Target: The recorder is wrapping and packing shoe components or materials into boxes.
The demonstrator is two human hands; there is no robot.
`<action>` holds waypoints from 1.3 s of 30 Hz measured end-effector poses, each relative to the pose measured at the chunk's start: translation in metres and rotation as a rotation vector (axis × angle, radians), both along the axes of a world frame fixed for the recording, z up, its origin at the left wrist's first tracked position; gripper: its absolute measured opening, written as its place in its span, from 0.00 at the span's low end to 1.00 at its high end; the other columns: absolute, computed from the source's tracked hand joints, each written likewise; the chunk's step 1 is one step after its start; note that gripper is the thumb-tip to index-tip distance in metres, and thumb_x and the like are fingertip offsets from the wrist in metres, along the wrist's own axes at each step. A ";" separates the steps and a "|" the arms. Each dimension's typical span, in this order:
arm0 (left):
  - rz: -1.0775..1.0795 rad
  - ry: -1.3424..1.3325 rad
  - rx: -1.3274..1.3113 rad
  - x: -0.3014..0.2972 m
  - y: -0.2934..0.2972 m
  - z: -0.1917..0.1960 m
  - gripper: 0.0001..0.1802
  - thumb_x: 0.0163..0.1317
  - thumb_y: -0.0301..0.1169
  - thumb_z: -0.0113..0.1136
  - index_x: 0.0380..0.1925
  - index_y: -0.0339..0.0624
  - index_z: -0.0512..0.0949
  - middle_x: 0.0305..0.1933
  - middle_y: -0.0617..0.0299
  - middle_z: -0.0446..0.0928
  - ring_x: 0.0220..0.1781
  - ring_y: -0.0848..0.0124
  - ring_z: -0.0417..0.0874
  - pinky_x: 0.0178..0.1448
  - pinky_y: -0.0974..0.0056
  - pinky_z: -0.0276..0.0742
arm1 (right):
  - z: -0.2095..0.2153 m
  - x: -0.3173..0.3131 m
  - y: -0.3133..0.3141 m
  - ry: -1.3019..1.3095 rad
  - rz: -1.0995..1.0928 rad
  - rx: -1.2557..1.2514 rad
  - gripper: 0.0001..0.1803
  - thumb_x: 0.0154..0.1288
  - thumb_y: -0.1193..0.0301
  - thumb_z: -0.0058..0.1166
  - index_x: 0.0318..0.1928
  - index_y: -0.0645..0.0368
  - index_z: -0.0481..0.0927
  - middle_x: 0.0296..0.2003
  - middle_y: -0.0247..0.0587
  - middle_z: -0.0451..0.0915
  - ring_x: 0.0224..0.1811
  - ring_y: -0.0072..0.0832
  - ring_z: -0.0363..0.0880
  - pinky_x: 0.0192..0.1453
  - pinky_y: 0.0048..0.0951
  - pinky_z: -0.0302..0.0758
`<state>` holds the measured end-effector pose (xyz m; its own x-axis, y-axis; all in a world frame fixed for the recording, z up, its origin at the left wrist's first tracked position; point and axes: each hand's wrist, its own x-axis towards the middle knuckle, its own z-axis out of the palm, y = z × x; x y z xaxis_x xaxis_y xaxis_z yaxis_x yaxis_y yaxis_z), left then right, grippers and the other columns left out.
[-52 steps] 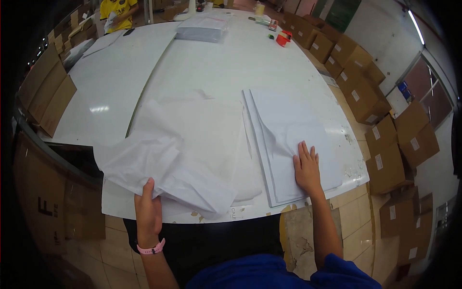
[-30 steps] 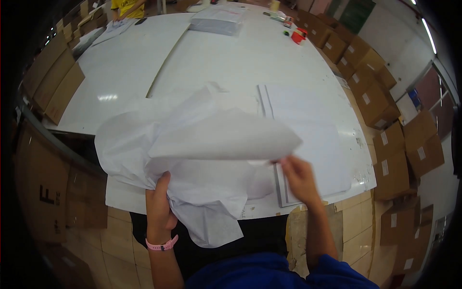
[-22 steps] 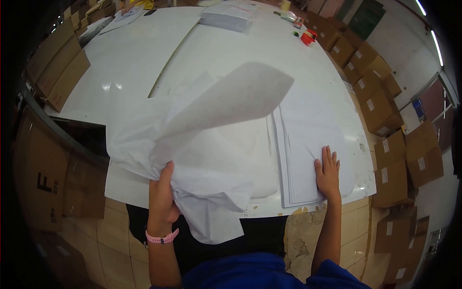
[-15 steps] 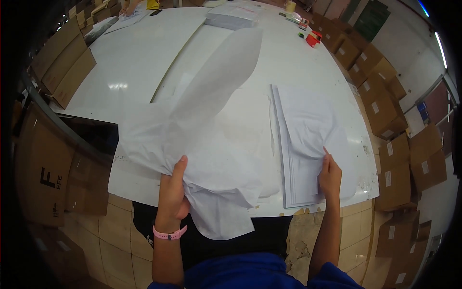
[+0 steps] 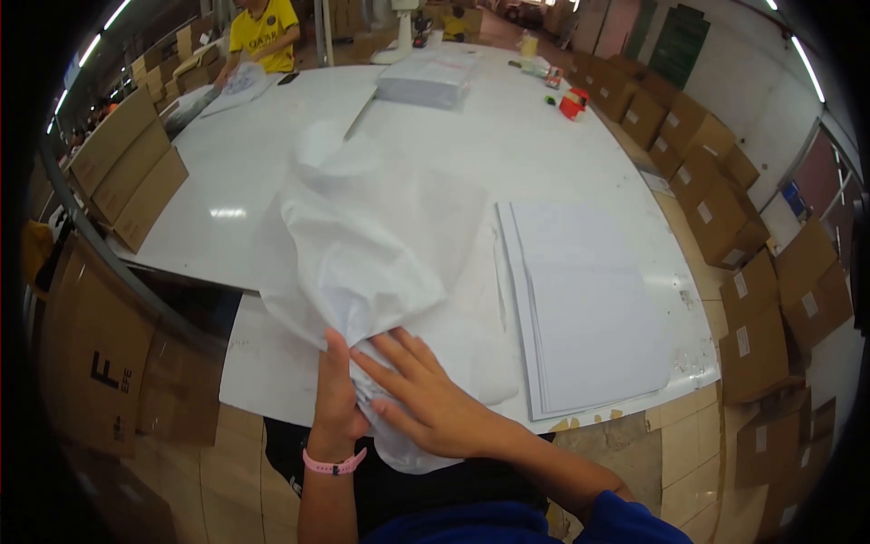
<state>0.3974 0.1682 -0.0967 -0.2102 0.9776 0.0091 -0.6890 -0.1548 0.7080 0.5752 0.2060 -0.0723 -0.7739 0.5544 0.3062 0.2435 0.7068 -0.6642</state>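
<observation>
Near the front edge of the white table, my left hand [image 5: 341, 390] is closed round a gathered bunch of thin white sheet [image 5: 362, 245], thumb pointing up. The sheet is crumpled and billows over the table away from me, with a loose end hanging below the hands. Whether it is paper or thin cloth, I cannot tell. My right hand [image 5: 435, 408] reaches across and lies on the gathered part beside the left thumb, its fingers stretched and apart. A neat stack of flat white sheets [image 5: 589, 308] lies to the right, untouched.
Cardboard boxes [image 5: 716, 218] line the right side, and more cartons [image 5: 131, 172] stand at the left edge. A wrapped pile [image 5: 426, 80] and a red tape dispenser [image 5: 573, 103] are farther back on the table [image 5: 562, 163]. A person in a yellow shirt [image 5: 265, 36] works at the far left.
My right hand has left the stack at the right and come over to the sheet in my left hand. The raised part of the sheet has dropped and bunched up.
</observation>
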 end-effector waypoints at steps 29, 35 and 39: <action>0.292 0.096 0.049 0.005 0.009 0.051 0.44 0.85 0.26 0.44 0.97 0.55 0.45 0.94 0.54 0.59 0.92 0.55 0.68 0.90 0.48 0.72 | 0.026 -0.006 0.028 0.318 0.044 -0.285 0.52 0.62 0.73 0.84 0.85 0.50 0.71 0.81 0.70 0.63 0.85 0.69 0.66 0.90 0.55 0.66; 0.128 0.034 -0.069 -0.005 0.031 0.009 0.33 0.95 0.42 0.48 0.91 0.45 0.60 0.86 0.53 0.73 0.84 0.60 0.79 0.84 0.51 0.79 | 0.009 0.003 0.048 0.157 -0.173 -0.004 0.54 0.55 0.78 0.87 0.83 0.48 0.75 0.77 0.64 0.65 0.75 0.64 0.77 0.78 0.54 0.82; -0.028 0.160 -0.118 -0.019 0.043 0.012 0.33 0.95 0.45 0.52 0.90 0.46 0.63 0.84 0.55 0.77 0.84 0.61 0.79 0.86 0.53 0.77 | 0.007 0.013 0.065 0.220 -0.289 0.096 0.44 0.53 0.83 0.83 0.73 0.50 0.85 0.75 0.61 0.69 0.71 0.64 0.79 0.73 0.54 0.84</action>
<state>0.3784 0.2111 -0.0849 -0.1879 0.9794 -0.0746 -0.5693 -0.0467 0.8208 0.5879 0.2709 -0.0648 -0.4998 0.7008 0.5090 0.3008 0.6915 -0.6567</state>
